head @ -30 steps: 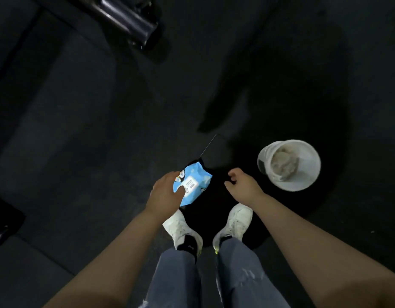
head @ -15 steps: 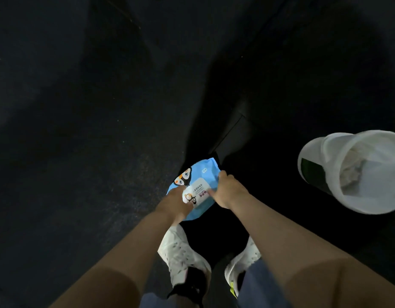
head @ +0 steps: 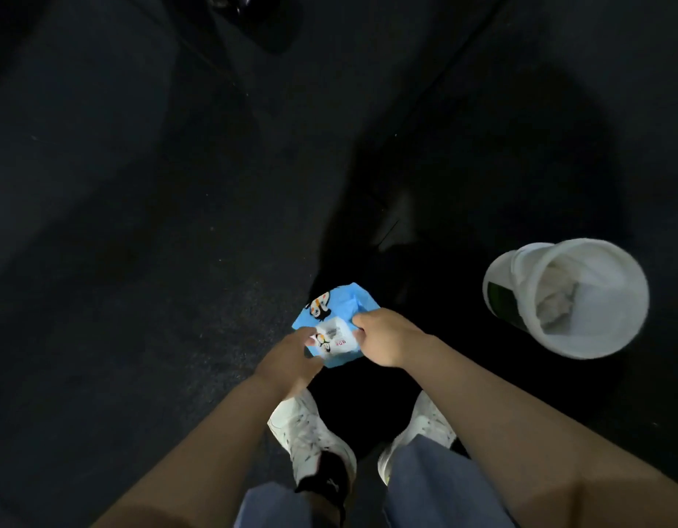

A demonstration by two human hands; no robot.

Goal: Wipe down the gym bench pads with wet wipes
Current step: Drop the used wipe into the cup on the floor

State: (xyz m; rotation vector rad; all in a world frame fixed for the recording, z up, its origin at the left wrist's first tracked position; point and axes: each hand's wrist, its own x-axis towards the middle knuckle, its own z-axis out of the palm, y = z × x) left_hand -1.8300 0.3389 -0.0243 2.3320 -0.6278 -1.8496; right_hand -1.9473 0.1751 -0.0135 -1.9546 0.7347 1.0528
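A blue pack of wet wipes [head: 343,302] with a penguin print and a white label flap is held in front of me, above my feet. My left hand [head: 289,360] grips its near left edge, thumb on top by the flap. My right hand [head: 388,339] holds the right side of the pack, fingers curled at the edge of the white flap. No loose wipe is visible. No bench pad can be made out in the dark surroundings.
A white bucket-like bin [head: 581,299] with crumpled whitish wipes inside stands on the dark floor to my right. My white shoes [head: 310,440] are below the hands. A dark glossy object [head: 265,20] sits at the top edge.
My right hand, empty and apart from the pack a second ago, has come onto its right side at the flap. The view shifted, so the white bin now appears larger and further right.
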